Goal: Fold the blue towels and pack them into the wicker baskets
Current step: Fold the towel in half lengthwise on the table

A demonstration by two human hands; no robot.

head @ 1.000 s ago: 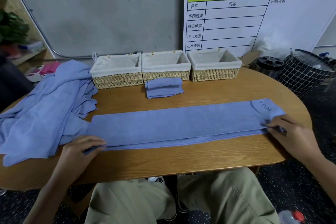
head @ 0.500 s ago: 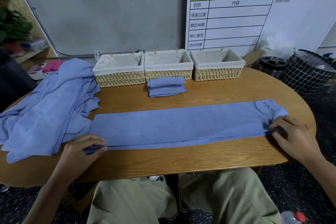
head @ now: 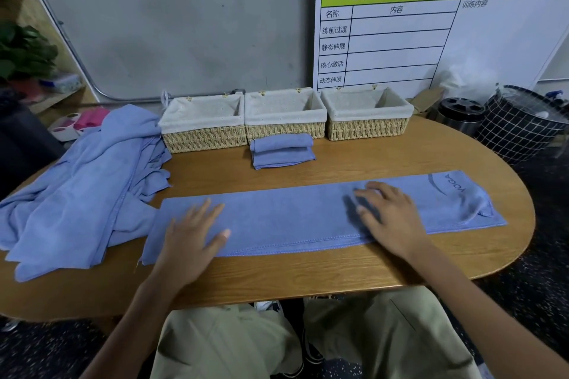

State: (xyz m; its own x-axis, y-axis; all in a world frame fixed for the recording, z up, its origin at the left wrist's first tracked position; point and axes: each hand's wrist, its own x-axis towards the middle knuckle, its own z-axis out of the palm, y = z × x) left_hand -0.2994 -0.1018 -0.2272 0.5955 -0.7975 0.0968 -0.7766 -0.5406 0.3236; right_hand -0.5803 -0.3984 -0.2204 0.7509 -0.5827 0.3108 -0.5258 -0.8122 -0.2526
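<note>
A long blue towel (head: 286, 218), folded into a narrow strip, lies flat across the front of the wooden table (head: 308, 271). My left hand (head: 191, 237) rests flat on its left part, fingers spread. Over the strip's right half, my right hand (head: 391, 215) presses down with straight fingers. A small folded blue towel (head: 281, 152) sits in front of the middle wicker basket (head: 284, 129). The left basket (head: 203, 138) and the right basket (head: 366, 128) stand beside it, all three lined in white and holding nothing visible. A heap of unfolded blue towels (head: 77, 194) covers the table's left end.
A white schedule board (head: 431, 34) leans on the wall behind the baskets. Right of the table stand a black canister (head: 460, 115) and a black grid-pattern bin (head: 520, 126). A shelf with a plant (head: 24, 52) is at far left. My knees are under the front edge.
Both hands let go of the strip's ends and moved inward onto the towel, now lying flat on it. The right end of the strip is slightly rumpled.
</note>
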